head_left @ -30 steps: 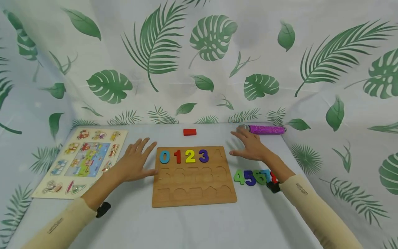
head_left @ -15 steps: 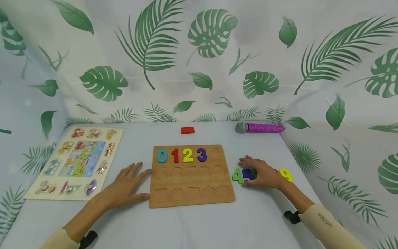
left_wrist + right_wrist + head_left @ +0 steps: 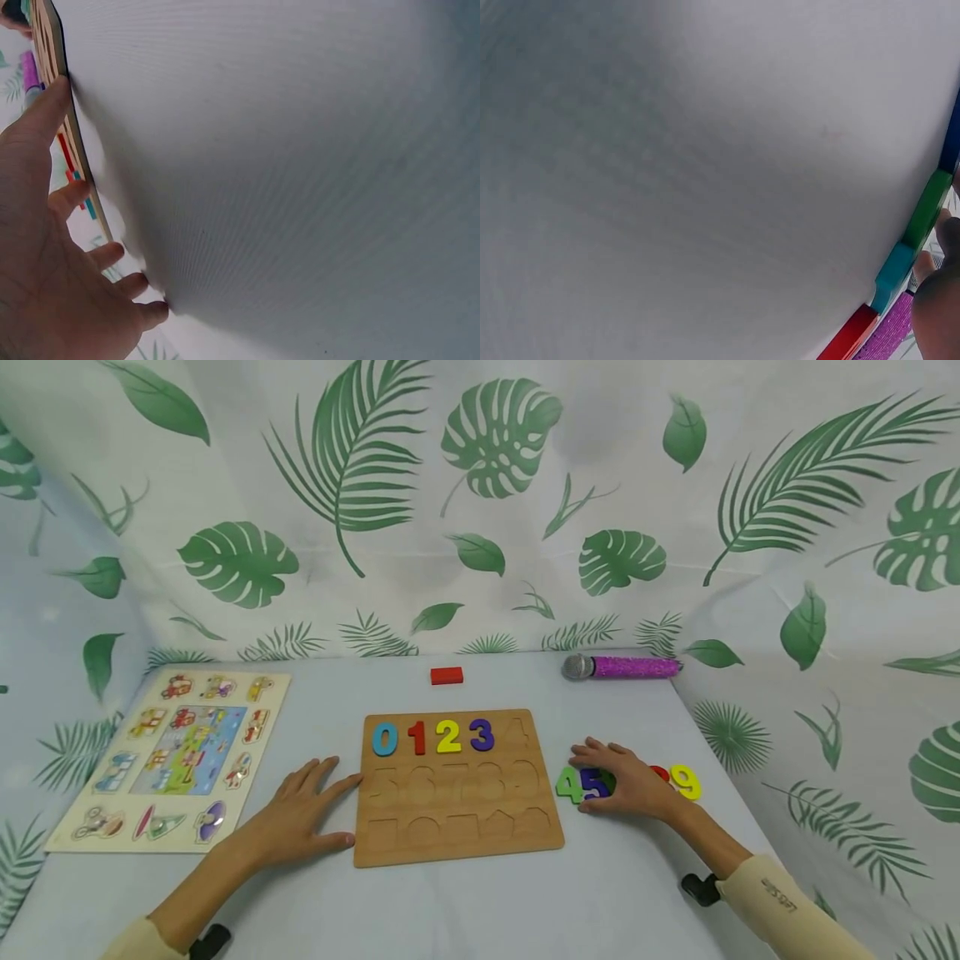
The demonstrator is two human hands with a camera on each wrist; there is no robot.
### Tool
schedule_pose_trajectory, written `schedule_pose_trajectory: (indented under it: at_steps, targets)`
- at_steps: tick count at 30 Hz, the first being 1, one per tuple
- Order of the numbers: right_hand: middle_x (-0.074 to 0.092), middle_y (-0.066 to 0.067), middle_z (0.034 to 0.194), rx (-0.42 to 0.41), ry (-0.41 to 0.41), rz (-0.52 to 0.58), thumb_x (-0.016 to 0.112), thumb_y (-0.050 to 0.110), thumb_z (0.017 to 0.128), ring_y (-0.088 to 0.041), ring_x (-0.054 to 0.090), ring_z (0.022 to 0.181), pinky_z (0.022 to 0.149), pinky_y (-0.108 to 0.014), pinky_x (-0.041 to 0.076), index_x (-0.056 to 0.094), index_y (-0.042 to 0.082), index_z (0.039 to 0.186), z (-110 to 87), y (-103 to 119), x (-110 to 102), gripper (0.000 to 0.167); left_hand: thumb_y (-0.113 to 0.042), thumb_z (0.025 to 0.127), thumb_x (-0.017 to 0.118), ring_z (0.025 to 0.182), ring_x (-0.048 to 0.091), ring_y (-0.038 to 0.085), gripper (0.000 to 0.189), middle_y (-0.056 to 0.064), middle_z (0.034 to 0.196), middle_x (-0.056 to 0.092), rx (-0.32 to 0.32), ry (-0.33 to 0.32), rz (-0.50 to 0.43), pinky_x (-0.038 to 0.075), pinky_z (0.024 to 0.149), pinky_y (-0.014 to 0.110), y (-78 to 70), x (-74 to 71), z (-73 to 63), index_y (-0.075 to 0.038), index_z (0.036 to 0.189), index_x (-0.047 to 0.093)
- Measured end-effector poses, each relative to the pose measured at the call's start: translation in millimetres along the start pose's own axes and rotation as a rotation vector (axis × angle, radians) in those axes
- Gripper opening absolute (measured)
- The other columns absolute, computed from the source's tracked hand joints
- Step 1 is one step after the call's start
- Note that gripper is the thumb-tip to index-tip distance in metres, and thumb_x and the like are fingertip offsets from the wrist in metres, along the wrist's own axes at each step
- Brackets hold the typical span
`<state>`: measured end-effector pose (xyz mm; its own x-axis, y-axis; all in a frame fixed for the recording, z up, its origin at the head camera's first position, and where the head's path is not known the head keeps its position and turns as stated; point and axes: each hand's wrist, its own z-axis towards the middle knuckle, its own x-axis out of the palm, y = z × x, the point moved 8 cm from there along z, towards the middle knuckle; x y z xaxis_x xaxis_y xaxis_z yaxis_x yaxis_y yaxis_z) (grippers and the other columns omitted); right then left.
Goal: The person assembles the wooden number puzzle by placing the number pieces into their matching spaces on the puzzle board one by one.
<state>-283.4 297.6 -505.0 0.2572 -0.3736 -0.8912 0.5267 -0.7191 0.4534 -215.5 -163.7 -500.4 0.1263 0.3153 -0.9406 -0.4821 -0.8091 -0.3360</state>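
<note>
My left hand [image 3: 293, 820] lies spread at the left edge of a wooden number board [image 3: 459, 842], index finger and thumb tips right at that edge. In the left wrist view, those fingertips meet the board's side [image 3: 81, 142]. Blue 0 [image 3: 385, 740], red 1 [image 3: 417, 737], yellow 2 [image 3: 448, 737] and purple 3 [image 3: 482, 735] fill the top row. My right hand [image 3: 632, 783] rests over the loose numbers, thumb below and fingers above the purple 5 [image 3: 593, 783], beside the green 4 [image 3: 569, 785]. The green piece [image 3: 928, 212] and teal piece [image 3: 892, 275] show beneath it in the right wrist view.
A yellow 9 [image 3: 686, 782] and part of a red number [image 3: 660, 772] lie right of the right hand. Behind the board are a small red block [image 3: 447, 676] and a purple glittery microphone [image 3: 633, 667]. A vehicle picture puzzle [image 3: 255, 693] lies at left.
Both hands have come down and nearer: the left to the board's left edge, the right from near the microphone onto the loose numbers. Over the last half second they hold still.
</note>
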Motion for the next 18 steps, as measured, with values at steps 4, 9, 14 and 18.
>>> schedule_pose_trajectory:
  at_steps: [4, 9, 14, 18]
  targets:
    - [0.048, -0.003, 0.148, -0.005, 0.008, -0.010, 0.079, 0.056, 0.077, -0.032, 0.031, 0.143, 0.114, -0.061, 0.018, 0.060, 0.018, 0.137, 2.9, 3.9, 1.0, 0.073, -0.063, 0.083, 0.069, 0.138, 0.023, 0.053, 0.085, 0.026, 0.153, 0.028, -0.004, 0.004, -0.002, 0.024, 0.107, 0.069, 3.7, 4.1, -0.3, -0.019, 0.150, 0.044]
    - [0.049, -0.002, 0.148, 0.002, 0.012, -0.016, 0.080, 0.053, 0.078, -0.032, 0.032, 0.142, 0.115, -0.060, 0.018, 0.061, 0.018, 0.136, 5.9, 6.0, 1.7, 0.070, -0.064, 0.083, 0.067, 0.140, 0.020, 0.052, 0.085, 0.024, 0.155, 0.026, -0.011, 0.014, -0.014, 0.022, 0.109, 0.068, 8.0, 8.5, 0.0, -0.021, 0.152, 0.041]
    - [0.049, -0.005, 0.147, -0.003, -0.007, -0.016, 0.082, 0.050, 0.078, -0.032, 0.035, 0.141, 0.114, -0.060, 0.021, 0.062, 0.017, 0.135, 10.4, 5.9, 1.4, 0.069, -0.064, 0.083, 0.068, 0.139, 0.021, 0.053, 0.085, 0.025, 0.154, 0.027, -0.004, 0.003, -0.017, 0.022, 0.108, 0.069, 7.9, 6.5, -0.4, -0.020, 0.151, 0.042]
    - [0.050, -0.009, 0.146, -0.008, -0.037, -0.022, 0.081, 0.050, 0.079, -0.034, 0.038, 0.138, 0.110, -0.061, 0.029, 0.061, 0.014, 0.136, 17.4, 3.2, 0.4, 0.070, -0.063, 0.083, 0.068, 0.138, 0.023, 0.053, 0.084, 0.025, 0.154, 0.028, 0.002, -0.005, -0.017, 0.023, 0.108, 0.069, 5.7, 4.7, 0.0, -0.020, 0.151, 0.043]
